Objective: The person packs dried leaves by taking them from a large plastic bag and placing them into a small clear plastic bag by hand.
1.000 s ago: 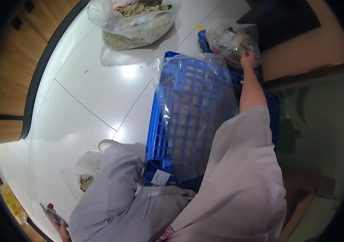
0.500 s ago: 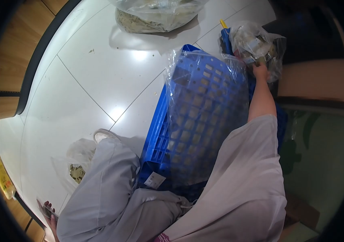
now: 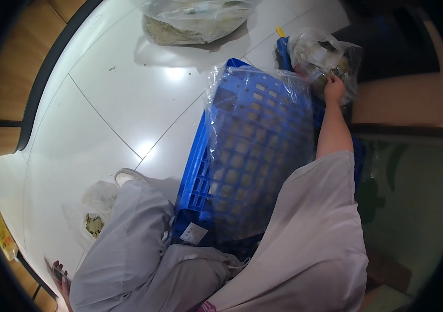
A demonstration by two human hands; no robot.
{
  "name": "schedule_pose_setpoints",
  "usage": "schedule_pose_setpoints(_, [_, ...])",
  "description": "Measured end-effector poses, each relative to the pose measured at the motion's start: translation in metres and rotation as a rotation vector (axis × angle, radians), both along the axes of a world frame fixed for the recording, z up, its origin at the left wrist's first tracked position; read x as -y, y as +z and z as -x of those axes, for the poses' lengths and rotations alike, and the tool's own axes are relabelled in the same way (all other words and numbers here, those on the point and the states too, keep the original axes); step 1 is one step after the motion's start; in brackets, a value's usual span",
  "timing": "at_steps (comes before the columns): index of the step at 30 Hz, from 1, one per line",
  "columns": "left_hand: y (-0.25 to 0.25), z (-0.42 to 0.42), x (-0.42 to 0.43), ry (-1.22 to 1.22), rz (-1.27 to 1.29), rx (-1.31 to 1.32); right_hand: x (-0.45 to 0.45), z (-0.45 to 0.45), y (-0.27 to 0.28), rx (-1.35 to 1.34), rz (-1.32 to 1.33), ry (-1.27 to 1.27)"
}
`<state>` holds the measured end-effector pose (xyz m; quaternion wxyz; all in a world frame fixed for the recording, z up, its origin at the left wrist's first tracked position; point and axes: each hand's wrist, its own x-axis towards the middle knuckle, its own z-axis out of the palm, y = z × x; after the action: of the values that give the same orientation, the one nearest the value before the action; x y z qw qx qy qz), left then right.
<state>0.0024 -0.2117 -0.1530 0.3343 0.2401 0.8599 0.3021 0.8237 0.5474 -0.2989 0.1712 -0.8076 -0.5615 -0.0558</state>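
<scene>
Right fingers (image 3: 331, 81) touching clear bag (image 3: 321, 57); bag roundish, long axis unclear.

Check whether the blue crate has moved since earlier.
No, the blue crate has not visibly moved: the same floor seam still meets its far end; only the view shifted.
</scene>
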Motion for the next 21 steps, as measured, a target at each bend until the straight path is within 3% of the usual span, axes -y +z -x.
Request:
schedule_pose_setpoints(6, [0.005, -0.004, -0.005, -0.01, -0.002, -0.01, -0.012, -0.006, -0.008, -0.113, -0.347, -0.047])
schedule_pose_setpoints(16, [0.013, -0.017, -0.016, -0.023, -0.026, -0.011, -0.024, -0.026, -0.027, -0.191, -0.194, 0.0])
schedule_pose_setpoints(21, [0.026, 0.003, 0.013, 0.0, -0.077, -0.042, -0.016, -0.034, -0.054, -0.164, -0.199, -0.104])
